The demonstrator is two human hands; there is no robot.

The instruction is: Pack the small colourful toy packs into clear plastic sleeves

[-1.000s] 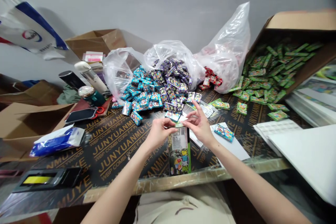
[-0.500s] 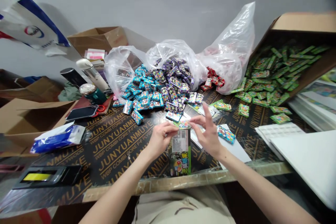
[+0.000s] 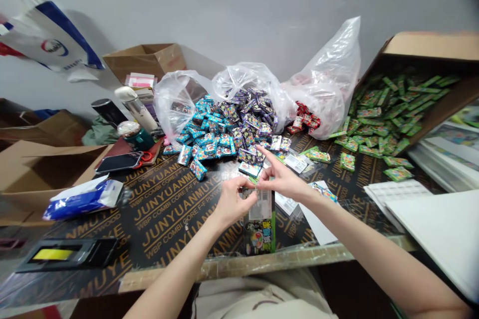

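A tall dark box with green print and a white label stands near the front edge of the table. My left hand is curled around the box's top left edge. My right hand pinches at the box's top opening, index finger stretched out; whether a small packet is between the fingers is unclear. Just beyond lies a heap of small blue and purple packets spilling from a clear plastic bag.
Red packets lie by a second clear bag. A tipped cardboard box spills green packets at right. White sheets sit far right. Left: open cartons, bottles, a phone, a blue pouch, a black dispenser.
My right hand moved left over the box's top and closed into a pinch; its fingers were spread half a second ago. The left hand stays on the box. The camera tilted slightly.
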